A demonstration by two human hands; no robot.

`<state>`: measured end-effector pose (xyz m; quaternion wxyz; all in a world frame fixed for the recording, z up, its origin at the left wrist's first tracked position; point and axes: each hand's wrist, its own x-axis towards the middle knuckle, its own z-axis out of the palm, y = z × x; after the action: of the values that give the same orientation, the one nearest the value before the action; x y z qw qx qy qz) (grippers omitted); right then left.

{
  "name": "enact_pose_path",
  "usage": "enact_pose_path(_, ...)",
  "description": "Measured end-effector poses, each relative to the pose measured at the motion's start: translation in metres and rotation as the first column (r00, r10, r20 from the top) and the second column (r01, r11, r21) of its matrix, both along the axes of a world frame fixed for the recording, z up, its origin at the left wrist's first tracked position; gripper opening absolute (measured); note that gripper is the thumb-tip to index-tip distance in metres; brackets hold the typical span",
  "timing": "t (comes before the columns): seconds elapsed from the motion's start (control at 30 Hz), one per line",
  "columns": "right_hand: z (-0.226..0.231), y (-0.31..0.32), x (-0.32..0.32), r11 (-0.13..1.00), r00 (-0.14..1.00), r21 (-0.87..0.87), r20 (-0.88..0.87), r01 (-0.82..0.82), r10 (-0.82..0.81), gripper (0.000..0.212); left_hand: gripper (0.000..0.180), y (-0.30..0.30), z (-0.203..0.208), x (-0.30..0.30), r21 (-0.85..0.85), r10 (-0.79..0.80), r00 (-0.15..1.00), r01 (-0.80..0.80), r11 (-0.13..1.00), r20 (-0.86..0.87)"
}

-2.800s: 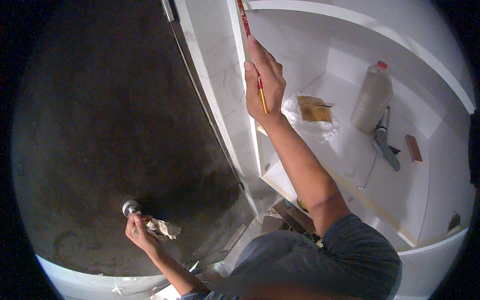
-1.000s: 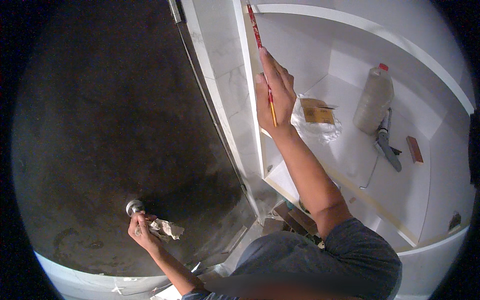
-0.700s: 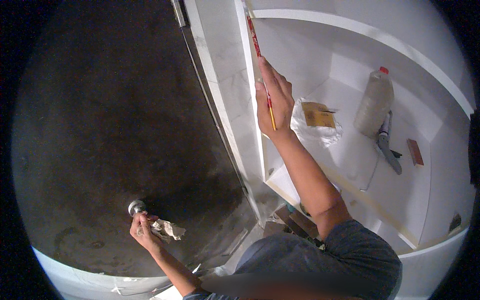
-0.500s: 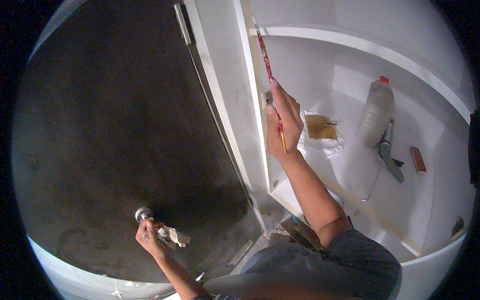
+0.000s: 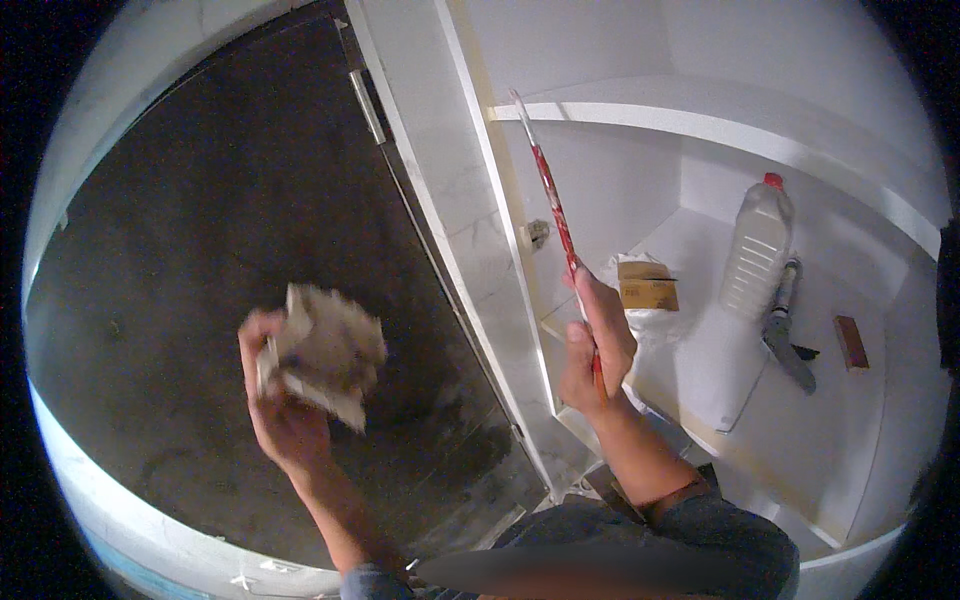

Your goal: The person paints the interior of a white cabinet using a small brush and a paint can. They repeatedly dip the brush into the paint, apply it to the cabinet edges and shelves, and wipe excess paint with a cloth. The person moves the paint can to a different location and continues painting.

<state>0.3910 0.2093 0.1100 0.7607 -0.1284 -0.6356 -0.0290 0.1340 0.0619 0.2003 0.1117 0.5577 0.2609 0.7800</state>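
My left hand, raised in front of the dark door, is closed round a crumpled beige rag, slightly smeared by motion. Whether it is cloth or paper I cannot tell. Between thumb and fingers, my right hand grips a slim paintbrush with a red patterned handle. Its pale tip points up and away, near the front edge of a white shelf. The round door knob is not visible now.
Inside the white cabinet on the right lie a clear bottle with a red cap, a grey caulking gun, a reddish-brown block and a brown sheet on white plastic. A metal hinge sits along the door's edge.
My left hand has left the door knob and come up nearer with the rag, which now looks larger. My right hand and the brush sit lower and further right in the view, which has shifted.
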Motion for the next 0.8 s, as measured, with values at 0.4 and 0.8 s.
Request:
enact_pose_path(0.4, -0.028, -0.034, 0.038, 0.997, 0.993, -0.011, 0.090, -0.077, 0.077, 0.045, 0.028, 0.164, 0.255, 0.031, 0.630, 0.961, 0.203, -0.726, 0.276, -0.187)
enact_pose_path(0.8, -0.030, -0.034, 0.052, 0.984, 0.977, -0.079, 0.132, -0.157, 0.167, 0.042, 0.031, 0.238, 0.305, 0.046, 0.839, 0.937, -0.022, -0.453, 0.301, -0.348)
